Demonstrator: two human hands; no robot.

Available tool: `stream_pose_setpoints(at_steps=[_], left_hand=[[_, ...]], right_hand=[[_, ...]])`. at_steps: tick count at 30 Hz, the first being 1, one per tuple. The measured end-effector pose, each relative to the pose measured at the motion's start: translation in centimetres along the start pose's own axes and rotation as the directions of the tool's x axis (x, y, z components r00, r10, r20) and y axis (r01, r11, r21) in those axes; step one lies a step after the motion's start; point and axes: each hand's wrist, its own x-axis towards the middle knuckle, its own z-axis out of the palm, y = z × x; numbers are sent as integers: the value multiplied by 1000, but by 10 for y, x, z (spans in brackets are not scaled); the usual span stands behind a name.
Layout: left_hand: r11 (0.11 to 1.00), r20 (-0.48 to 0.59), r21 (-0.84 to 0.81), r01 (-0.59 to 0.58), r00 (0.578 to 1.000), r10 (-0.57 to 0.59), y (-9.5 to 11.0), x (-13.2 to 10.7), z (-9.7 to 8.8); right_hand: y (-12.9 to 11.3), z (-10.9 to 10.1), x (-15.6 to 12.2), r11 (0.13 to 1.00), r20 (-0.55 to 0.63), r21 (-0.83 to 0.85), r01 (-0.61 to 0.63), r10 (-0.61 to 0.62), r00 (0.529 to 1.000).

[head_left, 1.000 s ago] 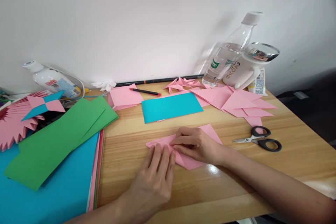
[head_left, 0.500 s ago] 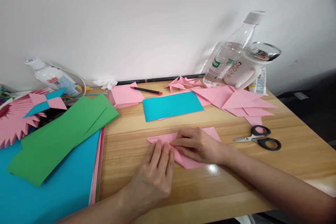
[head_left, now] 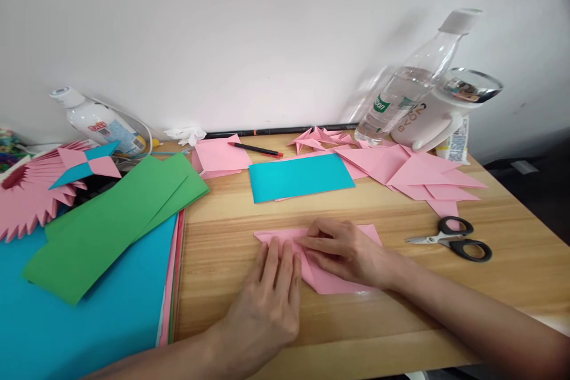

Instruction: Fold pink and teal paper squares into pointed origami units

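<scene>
Far left, a pleated pink paper ring [head_left: 22, 205] lies beside a pink-and-blue pinwheel [head_left: 86, 164]; a white bottle [head_left: 107, 127] leans behind. Green strips [head_left: 102, 231] overlap on a stack of large blue sheets [head_left: 84, 326].

Left of centre on the surface [head_left: 214, 285], pink squares [head_left: 218, 155] carry a pen [head_left: 258, 150]. A blue rectangle [head_left: 303, 178] lies next to them.

Nearer the person, the left hand [head_left: 271, 303] lies on the left part of a folded pink paper [head_left: 342, 283], flat on the surface at centre. Its fingers are extended, slightly spread, tips bearing down. The right hand [head_left: 350, 249] rests across the paper's middle, fingers bent, tips bunched at the folded layers; whether they pinch a layer cannot be told.

Change noted: against one second ago, the paper has turned slightly and its far edge runs more level. Both hands keep their places on it, and no new fold is seen. Assessment: a small alignment within the same crease.

To the right, pointed pink pieces [head_left: 416, 173] lie in a group, near a water bottle [head_left: 396, 104] and a mug [head_left: 434, 122]. Scissors [head_left: 456, 238] lie ajar, well apart from the left hand.
</scene>
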Motion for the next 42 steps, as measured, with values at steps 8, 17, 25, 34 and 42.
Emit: stream_pose_setpoints(at_steps=[8,17,25,34,42], left_hand=[[998,-7,17,-64,998,64,-6,1,-6],[998,1,-34,-58,998,58,-7,-4,2],[998,17,-67,-14,1000,15,-3,-8,6],[998,63,-59,-22,998,26,-4,-9,6],[998,65,-63,1,998,3,-4,-9,6]], right_hand=[[-3,-8,2,1000,109,13,-10,9,994],[-2,-1,1,999,-94,-7,-39,38,995],[-3,-13,2,974,116,-224,22,4,993],[7,-10,-2,997,45,-64,40,-37,998],[9,-10,-2,996,40,-36,80,-79,996]])
